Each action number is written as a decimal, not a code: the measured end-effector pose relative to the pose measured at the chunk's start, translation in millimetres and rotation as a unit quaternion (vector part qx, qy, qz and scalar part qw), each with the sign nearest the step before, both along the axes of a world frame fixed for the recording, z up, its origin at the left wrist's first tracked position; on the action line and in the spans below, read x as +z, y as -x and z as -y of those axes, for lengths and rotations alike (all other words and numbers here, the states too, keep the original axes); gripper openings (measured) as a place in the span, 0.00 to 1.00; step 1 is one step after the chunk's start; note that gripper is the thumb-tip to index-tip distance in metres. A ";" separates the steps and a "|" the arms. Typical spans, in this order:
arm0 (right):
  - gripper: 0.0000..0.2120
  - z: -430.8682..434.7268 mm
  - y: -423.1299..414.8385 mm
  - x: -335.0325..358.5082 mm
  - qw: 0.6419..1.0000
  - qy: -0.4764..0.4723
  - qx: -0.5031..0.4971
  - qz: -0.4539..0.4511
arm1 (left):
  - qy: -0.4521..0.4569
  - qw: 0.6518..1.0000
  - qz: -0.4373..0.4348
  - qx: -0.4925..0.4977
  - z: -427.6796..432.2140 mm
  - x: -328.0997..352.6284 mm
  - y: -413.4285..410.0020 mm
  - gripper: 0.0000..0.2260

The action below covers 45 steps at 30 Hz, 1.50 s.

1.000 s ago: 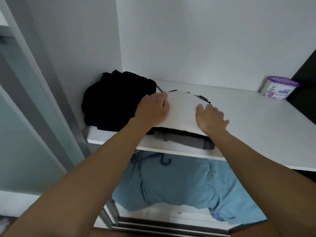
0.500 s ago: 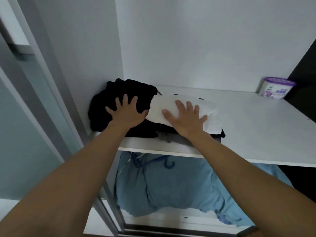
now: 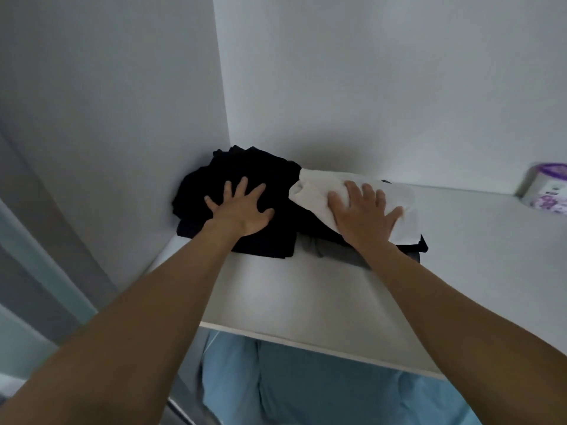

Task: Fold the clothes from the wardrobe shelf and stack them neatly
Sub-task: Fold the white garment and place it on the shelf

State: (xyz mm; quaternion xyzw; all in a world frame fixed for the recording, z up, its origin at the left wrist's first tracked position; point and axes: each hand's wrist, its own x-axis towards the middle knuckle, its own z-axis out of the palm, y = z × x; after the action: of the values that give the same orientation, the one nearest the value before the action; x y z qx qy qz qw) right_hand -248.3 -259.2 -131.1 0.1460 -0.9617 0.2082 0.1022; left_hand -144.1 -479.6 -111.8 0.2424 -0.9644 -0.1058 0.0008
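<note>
A heap of black clothes (image 3: 245, 170) fills the back left corner of the white wardrobe shelf (image 3: 306, 289). My left hand (image 3: 239, 210) presses flat on it with fingers spread. To its right a folded white garment (image 3: 313, 188) tops a small stack, with a black piece and a grey garment (image 3: 325, 248) showing under it. My right hand (image 3: 362, 214) lies flat on the white garment, fingers straight.
A white tub with a purple lid (image 3: 546, 188) stands at the shelf's far right. Light blue clothing (image 3: 306, 391) hangs below the shelf. The wardrobe's side wall (image 3: 122, 118) rises on the left, and the right half of the shelf holds only the tub.
Both stacks have slid back from the shelf's front edge toward the rear wall. My left hand left the white garment for the black heap, and both hands now lie flat.
</note>
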 end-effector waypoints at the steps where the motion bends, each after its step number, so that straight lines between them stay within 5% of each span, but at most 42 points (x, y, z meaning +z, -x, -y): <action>1: 0.30 3.1 9.7 2.0 1.000 0.002 0.004 0.001 | 0.007 1.000 0.005 0.004 -0.1 -0.9 7.6 0.33; 6: 0.31 5.3 13.7 4.1 0.989 0.030 0.143 0.011 | 0.006 1.000 0.013 0.025 10.5 -3.7 38.9 0.32; 9: 0.43 -9.7 -3.5 -12.0 0.965 -0.102 0.235 -0.053 | 0.005 1.000 0.008 0.024 19.4 -3.9 50.3 0.32; 20: 0.49 18.3 24.7 3.1 0.963 -0.205 0.168 -0.048 | 0.029 0.999 -0.007 0.024 13.4 2.0 47.4 0.32; 25: 0.57 -4.6 27.9 -19.8 0.950 -0.229 0.171 -0.125 | 0.088 0.996 -0.004 0.026 -7.2 -8.1 45.7 0.37; 31: 0.50 0.6 71.7 -12.5 0.952 -0.204 0.197 -0.113 | 0.064 0.998 -0.003 0.024 3.1 -9.4 54.9 0.42; 45: 0.45 8.5 86.3 -16.9 0.964 -0.150 0.203 -0.082 | 0.041 0.999 0.001 0.030 0.6 -4.8 63.2 0.35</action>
State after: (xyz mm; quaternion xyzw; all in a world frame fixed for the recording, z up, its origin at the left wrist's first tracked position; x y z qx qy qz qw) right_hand -334.6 -267.6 -148.0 0.3684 -0.9203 0.0657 0.1137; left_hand -207.3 -480.1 -116.6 0.2706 -0.9604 -0.0656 0.0131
